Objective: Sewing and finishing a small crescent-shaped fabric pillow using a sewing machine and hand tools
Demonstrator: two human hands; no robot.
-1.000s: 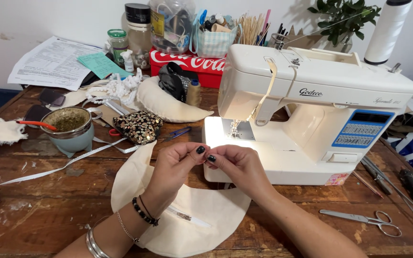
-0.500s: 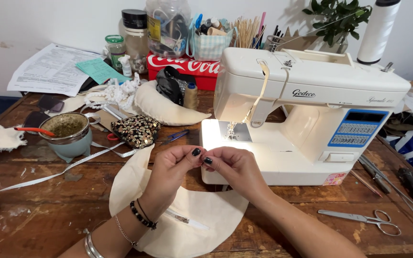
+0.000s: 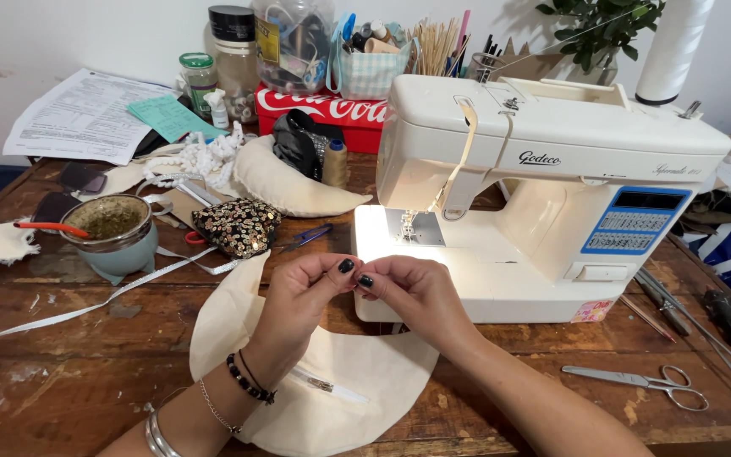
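My left hand [image 3: 298, 305] and my right hand [image 3: 420, 296] meet fingertip to fingertip just in front of the lit needle area [image 3: 408, 227] of a cream sewing machine [image 3: 552, 169]. Both thumbs and forefingers are pinched together; whatever lies between them is too small to see. Under my wrists a cream half-round fabric piece [image 3: 365, 372] lies on the wooden table [image 3: 86, 381], with a short white zipper [image 3: 325, 387] on it.
Silver scissors [image 3: 646, 382] lie at the right front. At the left stand a blue cup with a metal rim [image 3: 116, 237], a sequinned pouch [image 3: 237, 227] and a long white tape [image 3: 86, 305]. Jars, a red tin [image 3: 332, 108] and papers [image 3: 78, 114] crowd the back.
My hands stay pinched together at the same spot in front of the machine, with only small finger movement. The view has shifted slightly.
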